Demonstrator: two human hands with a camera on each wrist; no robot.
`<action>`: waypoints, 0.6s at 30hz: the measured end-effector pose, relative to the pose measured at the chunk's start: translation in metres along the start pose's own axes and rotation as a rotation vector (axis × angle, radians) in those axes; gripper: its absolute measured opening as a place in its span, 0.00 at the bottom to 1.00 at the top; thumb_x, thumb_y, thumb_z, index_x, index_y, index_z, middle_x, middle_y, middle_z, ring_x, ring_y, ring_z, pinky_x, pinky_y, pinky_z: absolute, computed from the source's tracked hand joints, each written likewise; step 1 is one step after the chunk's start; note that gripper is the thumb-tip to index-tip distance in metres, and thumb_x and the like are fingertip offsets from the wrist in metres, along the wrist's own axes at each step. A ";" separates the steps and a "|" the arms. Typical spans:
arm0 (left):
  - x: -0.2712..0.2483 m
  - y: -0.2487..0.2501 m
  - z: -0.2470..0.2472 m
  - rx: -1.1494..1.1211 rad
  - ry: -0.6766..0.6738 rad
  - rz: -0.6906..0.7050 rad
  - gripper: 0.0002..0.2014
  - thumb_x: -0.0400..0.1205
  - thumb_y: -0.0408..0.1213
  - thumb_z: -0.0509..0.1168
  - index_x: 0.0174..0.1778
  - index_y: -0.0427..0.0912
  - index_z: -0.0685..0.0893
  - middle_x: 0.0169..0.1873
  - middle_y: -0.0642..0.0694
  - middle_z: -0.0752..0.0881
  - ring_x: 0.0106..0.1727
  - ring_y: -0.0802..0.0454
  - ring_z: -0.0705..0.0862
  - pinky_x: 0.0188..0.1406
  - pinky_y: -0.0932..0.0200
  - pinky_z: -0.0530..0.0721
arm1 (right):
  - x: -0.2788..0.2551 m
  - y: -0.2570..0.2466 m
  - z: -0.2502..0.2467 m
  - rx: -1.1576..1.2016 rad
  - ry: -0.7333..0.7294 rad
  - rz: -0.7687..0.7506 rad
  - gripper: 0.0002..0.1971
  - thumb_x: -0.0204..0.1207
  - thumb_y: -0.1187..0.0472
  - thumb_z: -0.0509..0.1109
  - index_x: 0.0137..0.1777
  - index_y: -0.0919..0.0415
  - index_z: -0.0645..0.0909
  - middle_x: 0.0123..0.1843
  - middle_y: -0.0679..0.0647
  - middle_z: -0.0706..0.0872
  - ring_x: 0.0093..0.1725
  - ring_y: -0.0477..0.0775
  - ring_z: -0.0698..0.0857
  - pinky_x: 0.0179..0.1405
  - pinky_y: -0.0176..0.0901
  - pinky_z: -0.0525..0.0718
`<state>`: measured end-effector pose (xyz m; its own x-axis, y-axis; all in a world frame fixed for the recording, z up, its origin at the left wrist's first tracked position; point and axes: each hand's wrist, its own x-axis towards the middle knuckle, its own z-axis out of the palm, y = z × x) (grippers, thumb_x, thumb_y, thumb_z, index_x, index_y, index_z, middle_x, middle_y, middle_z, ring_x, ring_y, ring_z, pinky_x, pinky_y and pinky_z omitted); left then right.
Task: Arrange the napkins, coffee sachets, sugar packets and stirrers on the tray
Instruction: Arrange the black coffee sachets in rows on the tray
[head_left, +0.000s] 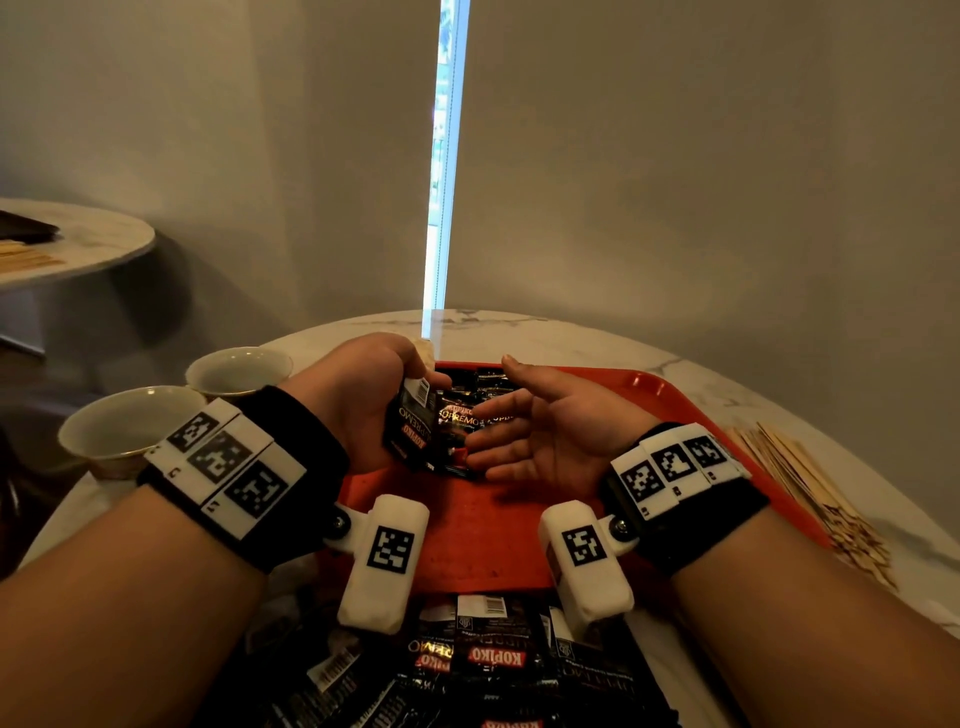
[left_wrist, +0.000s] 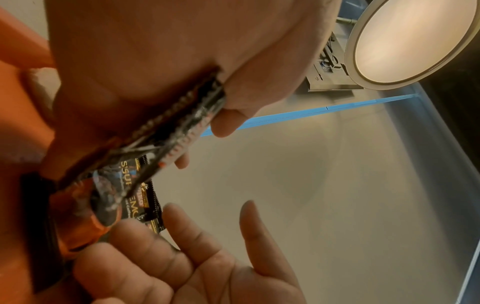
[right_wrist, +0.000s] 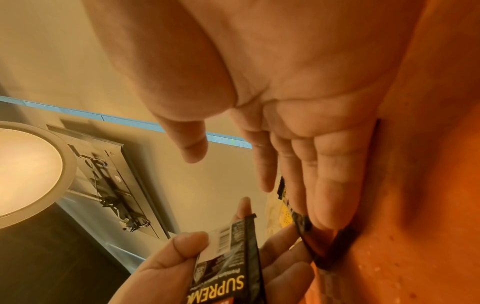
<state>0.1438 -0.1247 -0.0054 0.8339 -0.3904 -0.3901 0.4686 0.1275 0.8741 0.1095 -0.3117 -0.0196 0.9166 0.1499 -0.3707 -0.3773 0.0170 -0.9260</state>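
The left hand (head_left: 363, 400) pinches a small bundle of coffee sachets (head_left: 410, 426), thumb on one face and fingers curled behind, held on edge just above the red tray (head_left: 467, 530). The right hand (head_left: 545, 436) is spread, palm toward the left, its fingertips (head_left: 480, 441) touching the sachets lying on the tray (head_left: 467, 410) between the two hands. Risk: the held bundle is several glossy packets pinched together, so one may well slide out if the pinch eases; the right hand's sideways press could buckle or scatter the flat row. The held bundle's long axis runs away from the wrist, barcode end farthest. A loose sachet pile (head_left: 483, 665) lies behind both wrists; wooden stirrers (head_left: 800, 488) lie outside the right wrist.
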 end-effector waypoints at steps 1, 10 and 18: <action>0.000 0.000 0.000 0.007 0.004 -0.002 0.18 0.83 0.33 0.49 0.65 0.35 0.78 0.51 0.29 0.83 0.42 0.35 0.85 0.40 0.45 0.86 | 0.001 0.001 -0.001 -0.008 0.004 0.003 0.30 0.81 0.38 0.62 0.62 0.67 0.81 0.52 0.68 0.89 0.52 0.66 0.90 0.55 0.56 0.86; -0.008 0.004 0.001 0.041 -0.009 -0.006 0.17 0.83 0.32 0.50 0.63 0.34 0.77 0.45 0.32 0.82 0.35 0.38 0.85 0.24 0.47 0.89 | 0.008 0.004 -0.001 -0.065 0.009 0.038 0.29 0.74 0.36 0.67 0.55 0.64 0.83 0.49 0.65 0.90 0.45 0.62 0.91 0.41 0.50 0.87; -0.005 0.005 -0.003 0.041 -0.023 -0.026 0.17 0.82 0.34 0.51 0.60 0.34 0.80 0.50 0.30 0.84 0.42 0.35 0.86 0.39 0.45 0.88 | 0.005 0.002 0.001 -0.110 0.030 0.014 0.28 0.81 0.36 0.63 0.59 0.64 0.83 0.53 0.62 0.89 0.47 0.60 0.90 0.42 0.50 0.86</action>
<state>0.1430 -0.1193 -0.0003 0.8145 -0.4142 -0.4062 0.4769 0.0795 0.8753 0.1133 -0.3099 -0.0237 0.9157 0.1193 -0.3838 -0.3744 -0.0938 -0.9225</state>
